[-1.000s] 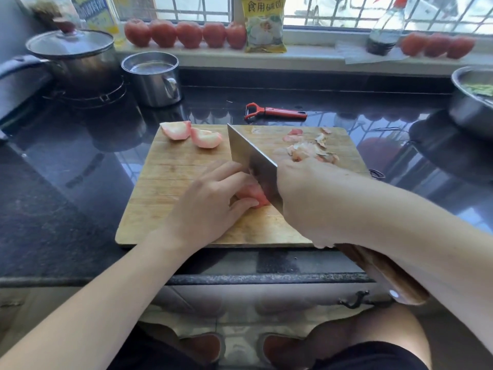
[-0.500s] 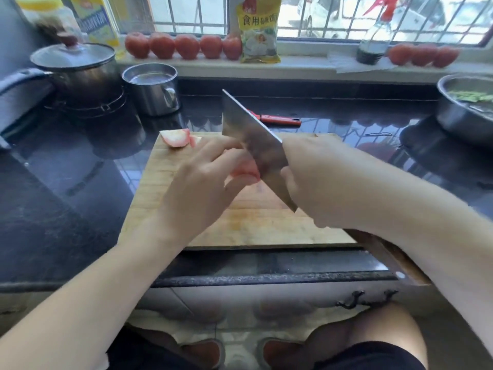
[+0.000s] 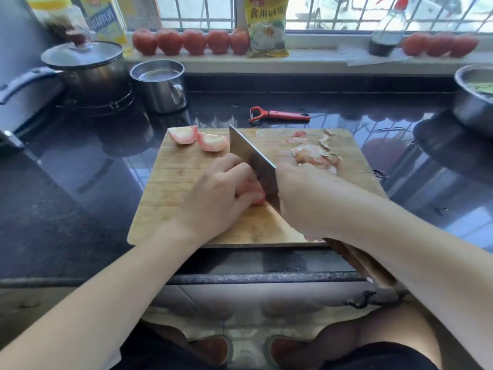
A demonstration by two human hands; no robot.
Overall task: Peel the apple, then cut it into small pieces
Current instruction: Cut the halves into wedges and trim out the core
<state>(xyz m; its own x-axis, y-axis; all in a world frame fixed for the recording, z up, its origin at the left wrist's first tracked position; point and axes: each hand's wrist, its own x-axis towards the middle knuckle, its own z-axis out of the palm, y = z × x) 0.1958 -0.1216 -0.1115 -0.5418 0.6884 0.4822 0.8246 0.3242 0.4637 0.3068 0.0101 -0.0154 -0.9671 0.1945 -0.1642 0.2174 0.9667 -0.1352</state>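
Note:
On the wooden cutting board (image 3: pixel 170 188) my left hand (image 3: pixel 213 198) holds a pinkish apple piece (image 3: pixel 253 192) with curled fingers. My right hand (image 3: pixel 306 198) grips a cleaver (image 3: pixel 253 161); its blade is down against the right side of that piece, its wooden handle sticking out behind my wrist. Two peeled apple wedges (image 3: pixel 198 137) lie at the board's far left corner. A heap of peel (image 3: pixel 316 153) sits at the far right of the board.
A red peeler (image 3: pixel 280 115) lies on the dark counter behind the board. A steel mug (image 3: pixel 160 85) and a lidded pot (image 3: pixel 85 68) stand at the back left, a steel bowl (image 3: pixel 472 102) at the right. Red fruits (image 3: pixel 192 41) line the windowsill.
The cleaver and the apple piece were lifted off the board half a second ago; both are now back down on the board, blade against the piece.

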